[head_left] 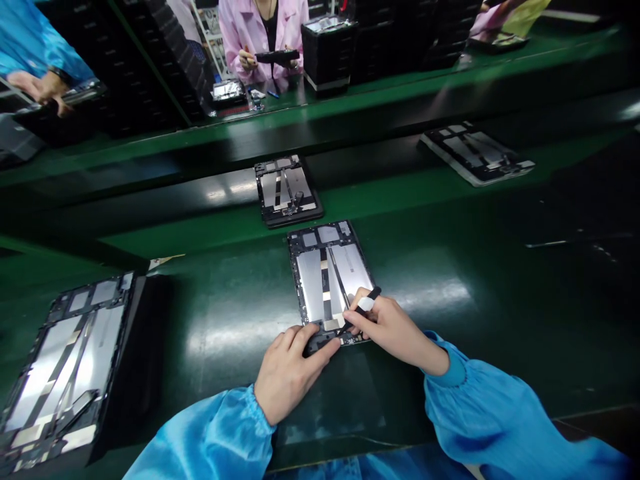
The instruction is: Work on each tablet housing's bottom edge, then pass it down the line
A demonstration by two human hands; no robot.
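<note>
Centrally on the green bench (225, 313), our open tablet (311, 283) contains silver panels (351, 267); our left hand (287, 375) lies spread on its near end, our right hand (387, 330) grips a black tool (375, 293); another tablet (299, 181) sits beyond.

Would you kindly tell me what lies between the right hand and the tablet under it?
The head view shows a slim black tool, held in the right hand, slanting toward the tablet.

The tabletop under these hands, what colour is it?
The tabletop is dark green, best seen in the head view.
</note>
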